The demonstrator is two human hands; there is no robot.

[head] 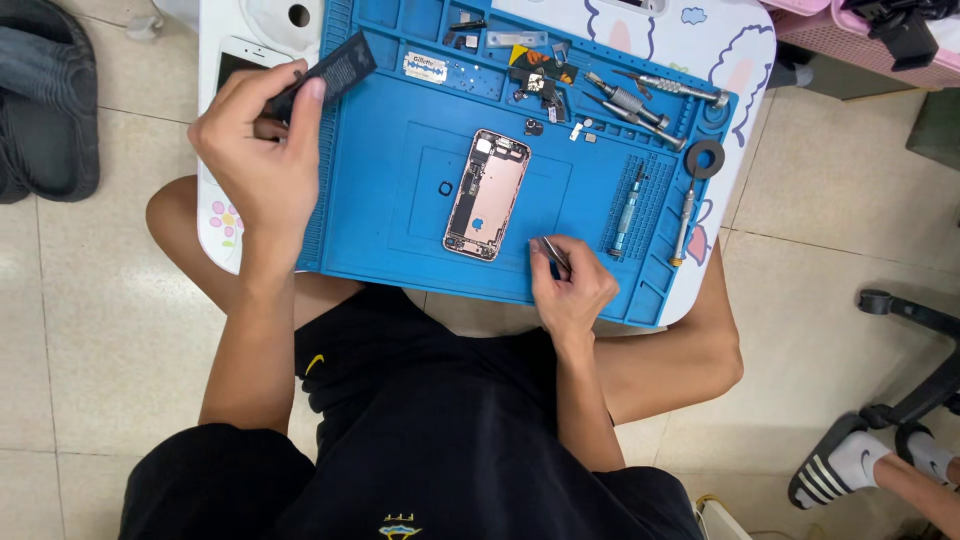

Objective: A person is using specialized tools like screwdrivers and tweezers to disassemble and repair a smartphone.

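Note:
My left hand [262, 150] is raised over the left edge of the blue repair mat [400, 240], gripping a flat black phone battery [335, 70] by one end. My right hand [572, 285] rests at the mat's near edge, fingers closed on metal tweezers [551, 255]. Between the hands lies an opened pink-gold phone housing [486, 193], back down, its inner parts showing. A small black ring [445, 188] lies on the mat just left of it.
Several screwdrivers [640, 100] and small parts lie along the mat's far and right compartments, with a black tape roll [705, 158]. A white phone screen [228, 60] lies left of the mat. Another person's sandalled foot [850, 465] is at lower right, beside a chair base [915, 320].

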